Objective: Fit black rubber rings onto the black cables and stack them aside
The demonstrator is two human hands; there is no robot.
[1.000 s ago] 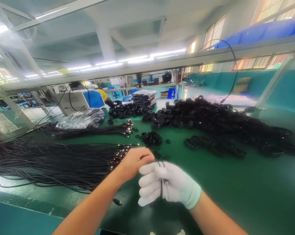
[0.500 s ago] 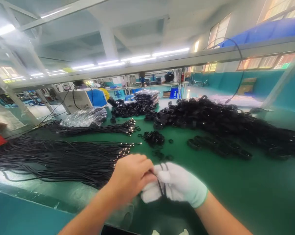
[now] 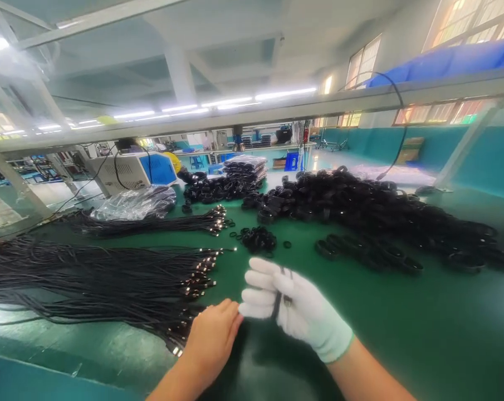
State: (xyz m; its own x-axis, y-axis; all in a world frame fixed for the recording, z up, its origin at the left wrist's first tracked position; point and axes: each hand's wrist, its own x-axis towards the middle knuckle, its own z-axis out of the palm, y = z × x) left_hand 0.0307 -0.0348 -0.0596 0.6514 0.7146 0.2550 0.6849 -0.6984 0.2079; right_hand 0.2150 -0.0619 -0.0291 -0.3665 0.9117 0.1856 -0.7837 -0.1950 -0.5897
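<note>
My right hand, in a white glove, has a black cable looped around its fingers. The thumb presses the loops, and a small metal connector shows against the palm. My bare left hand is just left of the glove's lower fingertips, its fingers closed together; what they hold, if anything, is hidden. Beside it on the left lies a wide bunch of straight black cables, their metal plugs pointing right. Small black rings are heaped beyond the glove.
A large pile of coiled black cables covers the back right of the green table. Another cable bundle and a clear plastic bag lie at back left, near a white and blue machine. A metal rail crosses above.
My left hand has moved down and left, off the glove. The gloved fingers are now spread a little more, with the palm and connector showing.
</note>
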